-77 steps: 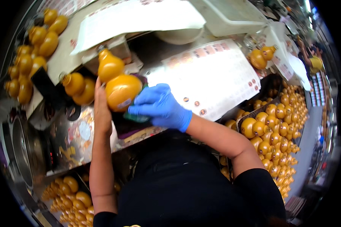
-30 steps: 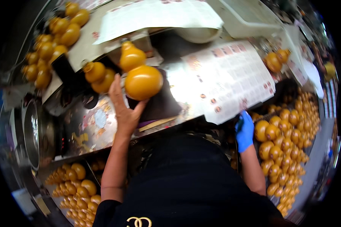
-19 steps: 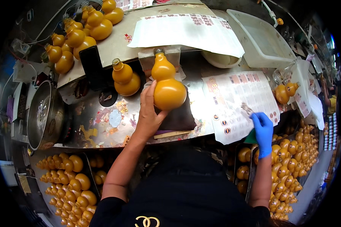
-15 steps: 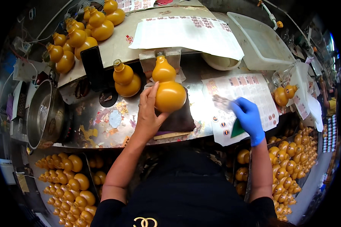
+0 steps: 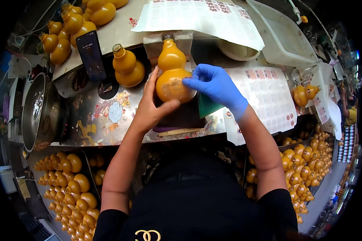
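A glossy amber gourd-shaped bottle (image 5: 172,56) lies tilted with its neck on a cloth-covered rest (image 5: 152,48). My left hand (image 5: 151,106) grips its lower bulb, fingers along the left side and thumb beneath. In a blue glove, my right hand (image 5: 217,86) pinches at the bulb's right side. A thin decal (image 5: 173,85) with dark print lies against the bulb, its edge at the gloved fingertips. From under the same hand sticks out a green flat scraper (image 5: 207,106), its held end hidden by the glove.
Another gourd bottle (image 5: 128,69) and an upright phone (image 5: 91,56) stand left, beyond a metal pan (image 5: 42,112). Printed sheets (image 5: 265,100) lie right; a clear plastic bin (image 5: 283,36) is behind. Crates of bottles (image 5: 78,182) flank me below the bench.
My right hand has moved left from the printed sheet to the bottle, bringing the decal and green scraper. The decal now lies on the bulb. The phone screen has lit up.
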Tool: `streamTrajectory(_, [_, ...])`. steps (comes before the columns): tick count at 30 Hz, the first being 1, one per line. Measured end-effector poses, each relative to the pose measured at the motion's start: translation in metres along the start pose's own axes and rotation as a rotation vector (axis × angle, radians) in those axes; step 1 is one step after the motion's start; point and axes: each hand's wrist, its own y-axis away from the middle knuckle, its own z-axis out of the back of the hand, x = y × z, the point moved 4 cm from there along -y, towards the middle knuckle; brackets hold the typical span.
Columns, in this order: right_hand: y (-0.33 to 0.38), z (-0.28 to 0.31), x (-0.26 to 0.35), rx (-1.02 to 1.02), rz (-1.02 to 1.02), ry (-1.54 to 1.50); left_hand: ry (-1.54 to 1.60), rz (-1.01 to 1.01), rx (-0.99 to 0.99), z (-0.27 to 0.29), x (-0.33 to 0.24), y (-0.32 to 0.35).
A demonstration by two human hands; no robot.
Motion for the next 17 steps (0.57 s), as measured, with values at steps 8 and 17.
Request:
streamTrajectory(8, [0.003, -0.005, -0.020, -0.122, -0.101, -0.245, 0.297, 0.110, -0.049, -0.002, 0.000, -0.016])
streamTrajectory(17, [0.021, 0.001, -0.030, -0.189, -0.162, -0.472, 0.043, -0.018, -0.170, 0.038, 0.005, 0.019])
